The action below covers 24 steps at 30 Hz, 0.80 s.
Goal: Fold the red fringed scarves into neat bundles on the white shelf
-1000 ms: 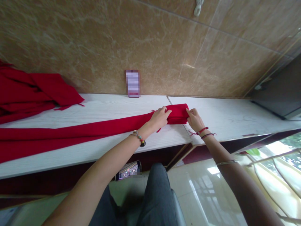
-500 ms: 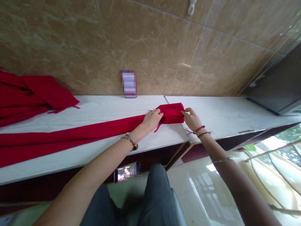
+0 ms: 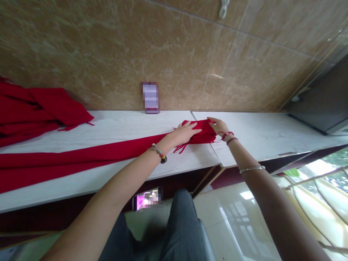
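A long red scarf (image 3: 81,157) lies stretched along the white wooden shelf (image 3: 114,125), its right end folded into a small bundle with fringe showing. My left hand (image 3: 183,133) lies flat on the left part of that bundle, fingers stretched out. On the bundle's right end rests my right hand (image 3: 217,126), fingers extended over the cloth. Both wrists wear bracelets.
A heap of more red cloth (image 3: 32,108) sits at the shelf's far left. A small blurred card (image 3: 150,97) leans against the brown tiled wall. A phone (image 3: 148,198) lies on my lap. A dark panel (image 3: 323,105) stands at the right.
Both hands went from gripping the sides of the folded end to lying flat on top of it. The fold has flattened and its fringe now sticks out at the front.
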Motion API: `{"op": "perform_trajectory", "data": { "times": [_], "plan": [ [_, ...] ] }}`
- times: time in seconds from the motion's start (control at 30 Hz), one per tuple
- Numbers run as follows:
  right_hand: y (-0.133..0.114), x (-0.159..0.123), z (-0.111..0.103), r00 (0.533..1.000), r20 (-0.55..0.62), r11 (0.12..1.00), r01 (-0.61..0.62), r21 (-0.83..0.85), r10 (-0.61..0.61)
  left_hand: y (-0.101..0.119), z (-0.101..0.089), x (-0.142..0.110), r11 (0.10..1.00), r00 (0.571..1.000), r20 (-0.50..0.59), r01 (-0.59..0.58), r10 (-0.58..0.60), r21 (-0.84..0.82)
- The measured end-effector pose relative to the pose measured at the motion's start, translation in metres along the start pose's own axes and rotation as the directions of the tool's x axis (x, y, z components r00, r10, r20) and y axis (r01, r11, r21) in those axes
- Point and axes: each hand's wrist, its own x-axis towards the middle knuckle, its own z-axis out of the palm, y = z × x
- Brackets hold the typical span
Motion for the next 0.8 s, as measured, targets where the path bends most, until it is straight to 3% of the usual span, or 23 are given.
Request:
{"op": "perform_trajectory", "data": {
  "times": [0.3,0.37,0.5,0.67,0.8],
  "plan": [
    [0.013,0.028,0.012,0.99,-0.009,0.986,-0.137,0.091,0.138,-0.005,-0.002,-0.002,1.0,0.996,0.089,-0.01,0.013,-0.028],
    [0.01,0.031,0.01,0.997,0.011,0.996,-0.082,0.041,0.082,-0.004,0.0,-0.003,0.999,0.994,0.106,0.005,0.0,-0.044],
    [0.004,0.03,0.007,0.983,0.109,0.988,0.151,-0.024,-0.147,-0.005,0.002,-0.004,0.998,0.992,0.128,0.007,0.002,-0.069],
    [0.008,0.034,0.004,0.994,0.072,0.987,0.067,0.144,-0.078,-0.001,0.001,-0.006,0.998,0.997,0.071,-0.028,0.031,-0.048],
    [0.012,0.038,0.006,0.994,0.039,0.995,0.101,0.021,-0.102,0.003,-0.002,-0.008,0.998,0.999,0.016,-0.044,0.045,-0.04]
  ]
}}
